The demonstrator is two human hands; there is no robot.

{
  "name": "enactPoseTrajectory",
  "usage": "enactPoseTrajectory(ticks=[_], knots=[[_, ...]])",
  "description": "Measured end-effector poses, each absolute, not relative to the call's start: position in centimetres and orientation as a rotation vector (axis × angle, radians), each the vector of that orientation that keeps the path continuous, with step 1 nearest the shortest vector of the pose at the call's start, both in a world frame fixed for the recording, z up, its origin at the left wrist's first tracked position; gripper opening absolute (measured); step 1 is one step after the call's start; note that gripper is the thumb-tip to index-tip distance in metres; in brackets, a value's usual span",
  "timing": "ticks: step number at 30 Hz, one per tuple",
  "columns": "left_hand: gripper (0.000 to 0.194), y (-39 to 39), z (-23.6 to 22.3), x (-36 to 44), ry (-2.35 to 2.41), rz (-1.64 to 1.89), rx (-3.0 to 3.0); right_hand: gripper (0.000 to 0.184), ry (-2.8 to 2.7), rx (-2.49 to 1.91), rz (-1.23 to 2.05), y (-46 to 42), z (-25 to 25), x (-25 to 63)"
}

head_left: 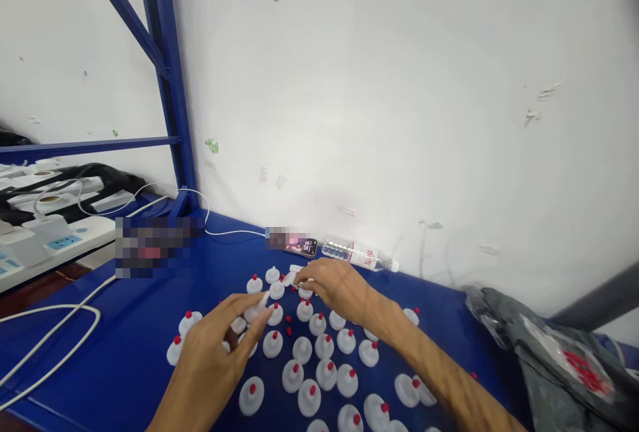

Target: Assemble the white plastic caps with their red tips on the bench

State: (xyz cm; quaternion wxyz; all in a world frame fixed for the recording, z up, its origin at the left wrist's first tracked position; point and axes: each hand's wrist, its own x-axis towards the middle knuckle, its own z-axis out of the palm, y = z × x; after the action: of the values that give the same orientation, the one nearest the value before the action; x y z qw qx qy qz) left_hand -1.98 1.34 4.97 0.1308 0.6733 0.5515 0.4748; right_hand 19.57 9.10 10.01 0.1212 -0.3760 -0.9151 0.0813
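Observation:
Several white plastic caps with red tips (309, 397) stand on the blue table (124, 359). My left hand (219, 345) is pinched on one white cap (255, 312) at its fingertips, just above the group. My right hand (334, 289) reaches across from the right, fingers closed on a small white piece (289, 278) near the far caps. A few loose red tips (288, 331) lie between the caps.
A phone (301, 245) on a white cable and a lying water bottle (359, 255) sit by the wall. A grey plastic bag (549, 345) lies at right. White power strips (44, 229) and a blue frame post (170, 79) stand at left.

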Motion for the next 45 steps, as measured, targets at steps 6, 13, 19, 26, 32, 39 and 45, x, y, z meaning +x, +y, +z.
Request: enactPoseTrajectory(ticks=[6,13,19,26,32,39,45], knots=[[0.038,-0.7,4.1,-3.5,1.723,1.435,1.807,0.025,-2.962,-1.012,0.138,12.3,7.5,19.4],[0.026,-0.7,4.3,-3.7,1.662,1.533,1.839,0.01,-2.954,-1.021,0.192,12.2,6.9,19.1],[0.023,-0.6,3.7,-3.3,1.622,1.442,1.761,0.012,-2.646,-1.108,0.439,10.6,8.3,19.8],[0.032,-0.5,2.5,-2.8,1.568,1.436,1.863,0.021,-2.152,-0.954,1.144,5.5,10.4,18.2],[0.041,-0.7,2.1,-2.8,1.559,1.477,2.023,0.014,-2.07,-0.956,1.146,4.3,10.2,17.1],[0.043,-0.7,1.8,-2.8,1.543,1.472,2.044,0.019,-2.003,-0.965,1.335,4.3,10.8,17.5],[0.043,-0.8,2.1,-2.4,1.493,1.497,2.048,0.021,-2.035,-0.981,1.341,4.3,10.8,17.9]])
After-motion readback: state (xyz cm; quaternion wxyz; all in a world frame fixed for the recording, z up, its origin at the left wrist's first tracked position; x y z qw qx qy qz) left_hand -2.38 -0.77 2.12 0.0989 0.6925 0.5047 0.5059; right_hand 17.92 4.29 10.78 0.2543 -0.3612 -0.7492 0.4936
